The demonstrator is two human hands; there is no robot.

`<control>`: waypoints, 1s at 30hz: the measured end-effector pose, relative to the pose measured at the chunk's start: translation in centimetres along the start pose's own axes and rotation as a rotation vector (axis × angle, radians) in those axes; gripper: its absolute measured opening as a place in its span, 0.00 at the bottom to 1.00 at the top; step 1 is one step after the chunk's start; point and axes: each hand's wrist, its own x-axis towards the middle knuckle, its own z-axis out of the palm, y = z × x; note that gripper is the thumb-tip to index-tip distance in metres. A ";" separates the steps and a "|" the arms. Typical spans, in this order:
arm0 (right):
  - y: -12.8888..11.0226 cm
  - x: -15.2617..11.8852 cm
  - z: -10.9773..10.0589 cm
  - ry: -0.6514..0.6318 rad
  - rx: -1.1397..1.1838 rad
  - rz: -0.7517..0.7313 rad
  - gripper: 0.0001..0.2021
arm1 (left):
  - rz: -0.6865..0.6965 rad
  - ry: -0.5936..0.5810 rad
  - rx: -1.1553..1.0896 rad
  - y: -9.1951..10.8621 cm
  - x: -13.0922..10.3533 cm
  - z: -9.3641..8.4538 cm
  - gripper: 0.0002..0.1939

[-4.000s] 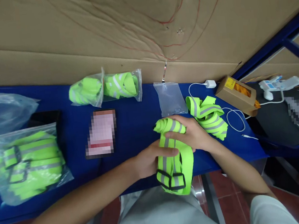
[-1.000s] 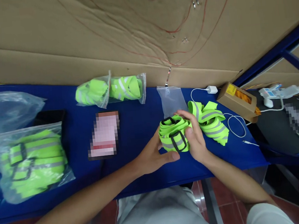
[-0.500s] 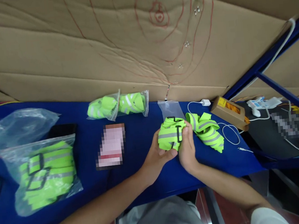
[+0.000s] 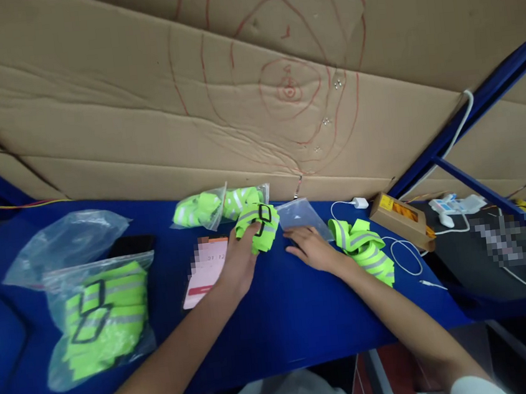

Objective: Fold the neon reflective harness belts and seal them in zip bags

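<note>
My left hand (image 4: 241,259) is closed around a folded yellow-green reflective strap (image 4: 257,226) with grey stripes and black buckles, held above the table. To its right, my right hand (image 4: 313,248) is palm down with its fingers stretched out. They lie by the near edge of a flat clear plastic bag (image 4: 303,215); whether they touch it I cannot tell. Just beyond my right wrist, another reflective strap (image 4: 365,249) lies loosely coiled on the blue table (image 4: 276,321).
Bagged straps (image 4: 198,210) lie by the cardboard wall (image 4: 145,153). On the left are a larger bag of straps (image 4: 109,320) and a loose clear bag (image 4: 75,242). A phone (image 4: 205,272) lies near my left forearm. At right are a small carton (image 4: 399,220) and a white cable (image 4: 408,263).
Both hands were around the folded strap; my right hand has let go and moved toward the clear bag. My left hand has carried the strap to the left. The camera view has shifted upward.
</note>
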 end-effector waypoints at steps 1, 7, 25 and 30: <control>0.1 -0.7 -0.4 -0.036 0.000 -0.039 0.15 | -0.011 -0.017 0.012 0.7 0.3 -0.1 0.22; -1.5 -2.9 -1.7 -0.001 -0.089 0.002 0.18 | -0.007 -0.113 0.053 3.4 0.9 -0.6 0.21; -1.7 -3.2 1.1 0.249 0.264 0.354 0.02 | -0.355 -0.326 0.221 -0.2 -1.1 -2.1 0.27; -2.1 -3.7 1.1 0.237 0.148 0.248 0.07 | -0.357 -0.416 0.295 -0.2 -1.7 -1.9 0.29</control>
